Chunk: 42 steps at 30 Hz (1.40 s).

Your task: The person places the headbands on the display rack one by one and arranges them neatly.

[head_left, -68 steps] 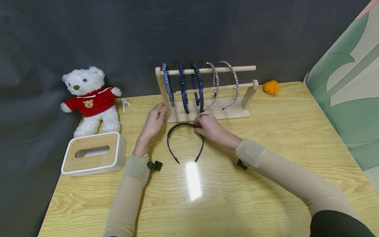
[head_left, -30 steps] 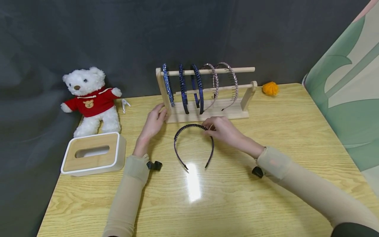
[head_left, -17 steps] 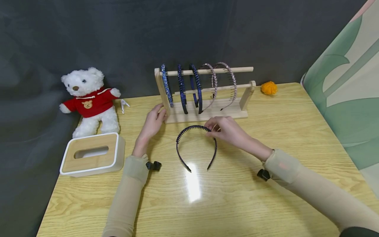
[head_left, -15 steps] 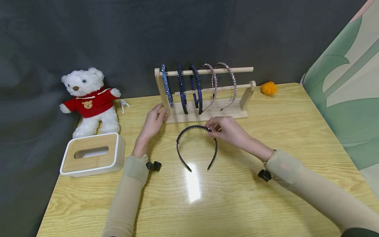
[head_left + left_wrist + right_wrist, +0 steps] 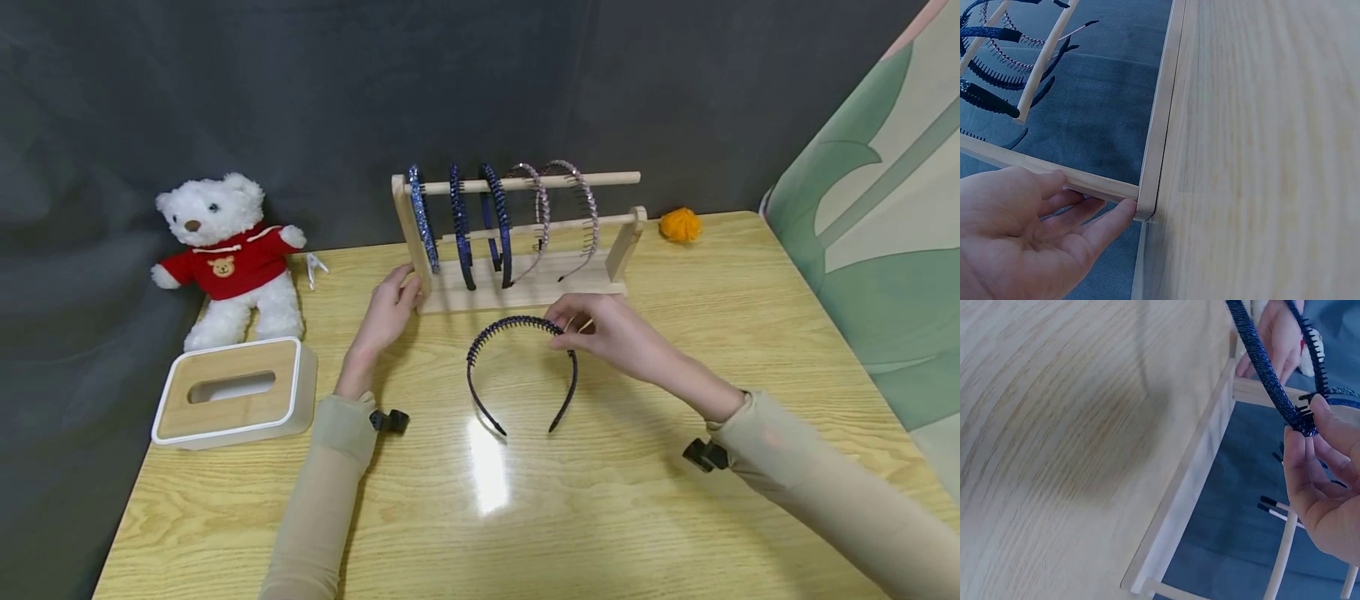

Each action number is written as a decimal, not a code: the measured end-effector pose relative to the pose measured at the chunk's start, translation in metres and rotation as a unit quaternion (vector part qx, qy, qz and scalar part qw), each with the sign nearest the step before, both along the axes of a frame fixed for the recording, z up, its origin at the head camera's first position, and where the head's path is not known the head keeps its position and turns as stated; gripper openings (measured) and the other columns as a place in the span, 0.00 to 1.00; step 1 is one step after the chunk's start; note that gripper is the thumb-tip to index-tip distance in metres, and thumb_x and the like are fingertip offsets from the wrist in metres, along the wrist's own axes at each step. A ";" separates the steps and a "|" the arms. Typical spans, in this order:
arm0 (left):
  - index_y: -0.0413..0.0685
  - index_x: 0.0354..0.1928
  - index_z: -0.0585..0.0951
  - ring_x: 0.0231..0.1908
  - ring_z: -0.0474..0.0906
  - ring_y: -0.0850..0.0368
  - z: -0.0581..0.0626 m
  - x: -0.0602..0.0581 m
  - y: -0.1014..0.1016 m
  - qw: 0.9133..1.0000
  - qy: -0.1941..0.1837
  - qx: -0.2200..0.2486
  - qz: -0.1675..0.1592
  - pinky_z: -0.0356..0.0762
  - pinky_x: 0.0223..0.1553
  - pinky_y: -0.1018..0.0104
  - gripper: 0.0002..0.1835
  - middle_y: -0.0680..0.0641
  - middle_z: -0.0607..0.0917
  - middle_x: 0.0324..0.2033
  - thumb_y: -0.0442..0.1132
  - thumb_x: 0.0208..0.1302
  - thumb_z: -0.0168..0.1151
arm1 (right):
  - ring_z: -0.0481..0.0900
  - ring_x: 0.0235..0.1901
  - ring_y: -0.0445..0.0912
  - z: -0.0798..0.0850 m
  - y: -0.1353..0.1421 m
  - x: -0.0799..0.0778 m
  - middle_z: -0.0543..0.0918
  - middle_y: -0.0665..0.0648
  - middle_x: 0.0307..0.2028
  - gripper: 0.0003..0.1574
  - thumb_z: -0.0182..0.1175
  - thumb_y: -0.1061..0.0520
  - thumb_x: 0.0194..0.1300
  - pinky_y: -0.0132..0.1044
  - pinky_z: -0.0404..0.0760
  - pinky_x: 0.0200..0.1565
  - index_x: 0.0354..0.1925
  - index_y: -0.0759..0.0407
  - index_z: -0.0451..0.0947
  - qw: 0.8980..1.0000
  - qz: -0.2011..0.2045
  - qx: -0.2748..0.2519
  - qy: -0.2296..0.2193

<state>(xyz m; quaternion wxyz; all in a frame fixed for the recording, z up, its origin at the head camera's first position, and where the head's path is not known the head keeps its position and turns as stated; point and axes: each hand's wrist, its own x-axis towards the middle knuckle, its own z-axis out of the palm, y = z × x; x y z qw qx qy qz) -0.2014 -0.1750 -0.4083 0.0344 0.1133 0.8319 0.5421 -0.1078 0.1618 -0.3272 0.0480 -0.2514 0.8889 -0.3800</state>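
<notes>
A dark, toothed headband [image 5: 517,322] is pinched near the right end of its arch between the thumb and fingers of my right hand [image 5: 615,333]. It is held in front of the rack, with its two tips toward me. In the right wrist view the headband [image 5: 1260,365] looks dark blue and glittery. My left hand [image 5: 386,312] holds the lower left end of the wooden headband rack [image 5: 517,292]. The left wrist view shows the left fingers [image 5: 1054,181] against its side post. Several headbands hang on the rack's upper bar: glittery blue, dark blue and pink ones.
A white bear [image 5: 228,242] in a red hoodie sits at the back left, beside a small white clip [image 5: 316,268]. In front of it stands a tissue box [image 5: 232,392] with a wooden lid. An orange pompom-like ball [image 5: 680,225] lies right of the rack.
My right hand has moved the dark headband to the right and slightly toward me. My left hand has stayed at the rack's left end. The hanging headbands look the same.
</notes>
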 end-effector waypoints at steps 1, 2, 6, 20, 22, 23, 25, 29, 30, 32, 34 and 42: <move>0.31 0.78 0.66 0.65 0.79 0.34 -0.001 0.000 0.000 1.000 0.002 -0.001 0.001 0.84 0.64 0.54 0.24 0.28 0.72 0.72 0.35 0.88 0.45 | 0.87 0.38 0.49 0.001 0.002 0.001 0.89 0.59 0.42 0.13 0.76 0.67 0.65 0.42 0.92 0.42 0.47 0.68 0.86 1.000 0.001 -0.002 -0.002; 0.31 0.78 0.67 0.65 0.79 0.34 -0.001 0.000 0.000 1.000 0.003 -0.001 0.002 0.84 0.64 0.54 0.24 0.28 0.72 0.72 0.35 0.88 0.45 | 0.86 0.38 0.48 0.003 0.005 0.001 0.89 0.58 0.41 0.14 0.76 0.67 0.64 0.40 0.91 0.42 0.47 0.68 0.86 1.000 0.001 -0.003 -0.003; 0.31 0.78 0.67 0.64 0.80 0.34 -0.001 0.001 0.000 1.000 0.006 -0.006 0.002 0.84 0.64 0.51 0.24 0.28 0.73 0.71 0.35 0.88 0.46 | 0.84 0.37 0.47 0.009 0.015 0.005 0.88 0.56 0.39 0.14 0.77 0.68 0.62 0.32 0.89 0.40 0.45 0.66 0.86 1.000 0.000 -0.006 -0.012; 0.32 0.79 0.66 0.63 0.81 0.34 -0.001 0.001 -0.002 1.000 -0.003 -0.012 0.005 0.84 0.63 0.50 0.25 0.29 0.73 0.71 0.35 0.88 0.46 | 0.82 0.37 0.42 0.025 0.039 0.018 0.87 0.52 0.37 0.12 0.77 0.66 0.63 0.26 0.85 0.39 0.44 0.64 0.86 0.999 -0.020 -0.003 -0.047; 0.33 0.79 0.66 0.63 0.81 0.35 -0.001 0.000 -0.002 1.000 -0.003 -0.010 0.004 0.84 0.64 0.51 0.25 0.28 0.74 0.71 0.35 0.88 0.46 | 0.82 0.36 0.42 0.027 0.044 0.021 0.86 0.52 0.37 0.11 0.77 0.66 0.63 0.25 0.84 0.37 0.43 0.63 0.86 0.998 -0.029 -0.010 -0.046; 0.33 0.79 0.65 0.63 0.81 0.35 -0.001 0.000 -0.002 1.000 -0.003 -0.008 0.003 0.84 0.64 0.51 0.25 0.28 0.74 0.71 0.35 0.88 0.46 | 0.81 0.36 0.42 0.028 0.046 0.022 0.86 0.52 0.36 0.11 0.77 0.66 0.63 0.25 0.84 0.37 0.43 0.63 0.86 0.998 -0.032 -0.014 -0.045; 0.32 0.79 0.65 0.63 0.81 0.34 0.000 0.000 -0.001 1.000 -0.002 -0.005 0.001 0.84 0.64 0.51 0.25 0.28 0.73 0.70 0.35 0.88 0.46 | 0.81 0.35 0.42 0.030 0.052 0.024 0.85 0.52 0.35 0.11 0.78 0.65 0.64 0.25 0.83 0.35 0.42 0.62 0.86 0.998 -0.041 -0.021 -0.043; 0.31 0.79 0.65 0.63 0.81 0.34 0.000 0.000 -0.001 1.000 0.000 -0.004 -0.001 0.84 0.64 0.50 0.25 0.27 0.73 0.70 0.34 0.88 0.46 | 0.80 0.33 0.42 0.033 0.064 0.026 0.84 0.52 0.34 0.10 0.77 0.65 0.64 0.24 0.81 0.33 0.42 0.62 0.86 0.997 -0.061 -0.028 -0.049; 0.31 0.79 0.65 0.63 0.81 0.34 0.000 0.000 0.000 1.000 0.000 -0.004 -0.001 0.84 0.64 0.50 0.25 0.27 0.73 0.71 0.34 0.88 0.46 | 0.80 0.33 0.42 0.034 0.067 0.027 0.84 0.52 0.33 0.10 0.77 0.65 0.65 0.24 0.81 0.33 0.42 0.63 0.86 0.996 -0.068 -0.028 -0.050; 0.31 0.78 0.66 0.63 0.81 0.33 0.000 0.000 0.000 1.000 0.002 -0.005 -0.003 0.84 0.63 0.50 0.25 0.27 0.73 0.70 0.34 0.88 0.46 | 0.79 0.32 0.42 0.036 0.072 0.030 0.84 0.52 0.33 0.10 0.77 0.65 0.65 0.24 0.81 0.32 0.43 0.63 0.86 0.995 -0.082 -0.029 -0.057; 0.30 0.78 0.66 0.62 0.81 0.33 0.000 0.000 0.000 1.000 0.005 -0.005 -0.004 0.84 0.63 0.50 0.24 0.27 0.73 0.70 0.34 0.88 0.46 | 0.79 0.32 0.42 0.038 0.078 0.032 0.84 0.52 0.33 0.10 0.77 0.64 0.66 0.25 0.81 0.31 0.43 0.63 0.86 0.993 -0.097 -0.028 -0.060; 0.30 0.78 0.67 0.61 0.82 0.33 0.000 0.001 -0.001 1.000 0.013 -0.013 0.000 0.84 0.63 0.48 0.24 0.27 0.75 0.69 0.34 0.88 0.46 | 0.82 0.31 0.41 0.052 0.101 0.038 0.85 0.49 0.33 0.12 0.76 0.64 0.67 0.25 0.82 0.31 0.46 0.65 0.84 0.983 -0.161 -0.042 -0.081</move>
